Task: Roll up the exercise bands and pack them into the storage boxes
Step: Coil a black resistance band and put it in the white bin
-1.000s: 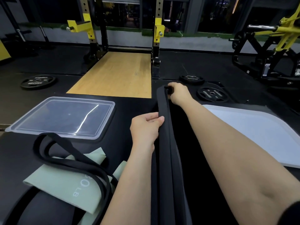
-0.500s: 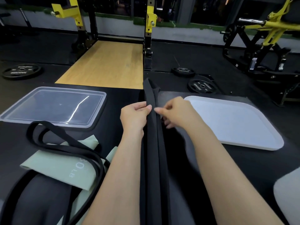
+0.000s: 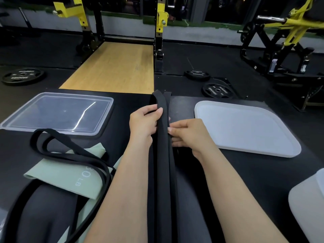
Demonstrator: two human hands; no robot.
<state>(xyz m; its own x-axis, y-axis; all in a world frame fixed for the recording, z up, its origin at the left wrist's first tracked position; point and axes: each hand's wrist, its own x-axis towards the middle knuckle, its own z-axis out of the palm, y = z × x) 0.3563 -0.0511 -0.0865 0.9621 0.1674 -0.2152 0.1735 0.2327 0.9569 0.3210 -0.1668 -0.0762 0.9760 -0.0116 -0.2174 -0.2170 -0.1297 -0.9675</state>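
1. Gym flooring, black and rubbery, serves as the work surface (image 3: 236, 176), with a squat rack (image 3: 160, 23) and weight plates (image 3: 217, 90) beyond; everything for packing lies within arm's reach.
2. Nearest, left of the grip, a thin black loop band (image 3: 70, 151) lies across a folded green band (image 3: 57, 174), apparently waiting their turn.
3. At the grip, a wide black band (image 3: 164, 172) lies flat and lengthwise between the forearms, probably straightened so it rolls evenly.
4. Left hand (image 3: 143, 123) curls round the band's left edge, thumb on top; right hand (image 3: 185, 134) pinches the right edge, fingertips (image 3: 171, 129) touching it. Both seem to be aligning the layers.
5. Just beyond the grip, the band's far end (image 3: 159, 95) stays unrolled.
6. Farther left sits a clear lid (image 3: 56, 114), farther right a white lid (image 3: 245, 128); no box body is clearly identifiable.
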